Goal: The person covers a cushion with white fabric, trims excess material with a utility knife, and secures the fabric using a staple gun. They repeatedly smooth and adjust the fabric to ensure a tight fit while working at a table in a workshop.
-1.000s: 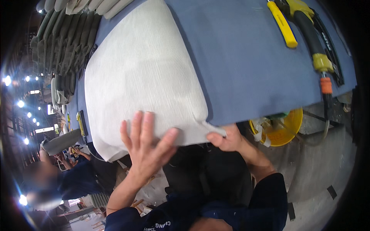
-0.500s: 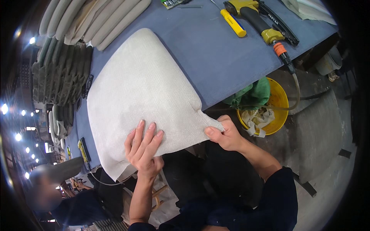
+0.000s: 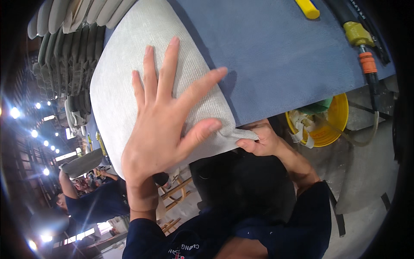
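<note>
Bright lamps dot the dim workshop off to the left, where another person in dark blue has an arm up by a long grey pad. Closer to me, blue-grey covering spreads over the desk, and on its near left part lies a large cushion wrapped in pale cloth, its front edge level with the worker's lap. At the cushion's near right corner the cloth is drawn out into a creased tip, and the right hand has its grip clamped on that tip, thumb on top. I see the left hand spread wide above the middle of the cushion, fingers apart and pointing away from the body, its grip holding nothing; whether the palm touches the cloth I cannot tell. Its index fingertip reaches past the cushion's right edge. On the far right of the desk sits a yellow handle, cut off at the top, and near it an air tool with an orange coupling. Just below the desk's edge, a yellow bucket holds pale scraps and something green. Dark pads are stacked at the far left, with paler ones above them in my view.
</note>
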`<state>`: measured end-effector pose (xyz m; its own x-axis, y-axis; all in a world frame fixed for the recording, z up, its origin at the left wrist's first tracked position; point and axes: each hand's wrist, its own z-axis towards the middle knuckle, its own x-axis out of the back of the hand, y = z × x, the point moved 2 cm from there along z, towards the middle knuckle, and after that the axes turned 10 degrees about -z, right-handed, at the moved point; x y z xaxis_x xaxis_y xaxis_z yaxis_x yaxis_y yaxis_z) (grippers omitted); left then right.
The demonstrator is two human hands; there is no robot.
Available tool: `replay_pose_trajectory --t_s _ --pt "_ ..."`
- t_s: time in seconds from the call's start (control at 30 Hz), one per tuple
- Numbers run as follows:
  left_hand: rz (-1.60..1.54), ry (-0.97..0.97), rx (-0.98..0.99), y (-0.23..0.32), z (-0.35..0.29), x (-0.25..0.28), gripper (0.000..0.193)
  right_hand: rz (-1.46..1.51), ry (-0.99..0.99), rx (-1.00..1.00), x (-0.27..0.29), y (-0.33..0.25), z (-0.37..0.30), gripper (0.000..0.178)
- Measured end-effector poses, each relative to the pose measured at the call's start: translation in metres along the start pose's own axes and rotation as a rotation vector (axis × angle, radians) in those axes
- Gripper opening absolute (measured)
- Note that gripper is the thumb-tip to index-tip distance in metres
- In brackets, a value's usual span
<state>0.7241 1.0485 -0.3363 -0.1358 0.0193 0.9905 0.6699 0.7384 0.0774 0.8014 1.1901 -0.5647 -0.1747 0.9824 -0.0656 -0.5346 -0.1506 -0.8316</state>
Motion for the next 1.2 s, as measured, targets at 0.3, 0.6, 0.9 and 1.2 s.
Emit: replay_pose_trajectory --t_s 0.3,0.6,0.9,1.2 --pt "0.05 -0.052 0.068 0.016 -0.002 -0.002 0.083 0.094 -0.227 0.002 0.006 0.037 -0.001 0.042" --pt "0.042 0.073 0.115 0.033 -0.013 -0.02 0.082 -0.052 0.013 -0.016 0.006 0.014 0.004 0.03" --pt "0.016 0.196 0.052 0.032 -0.03 -0.021 0.07 -0.755 -0.215 -0.137 0.037 -0.113 0.026 0.02" --pt "0.024 0.373 -0.058 0.024 -0.035 -0.024 0.066 -1.948 0.28 -0.272 0.167 -0.118 0.156 0.055"
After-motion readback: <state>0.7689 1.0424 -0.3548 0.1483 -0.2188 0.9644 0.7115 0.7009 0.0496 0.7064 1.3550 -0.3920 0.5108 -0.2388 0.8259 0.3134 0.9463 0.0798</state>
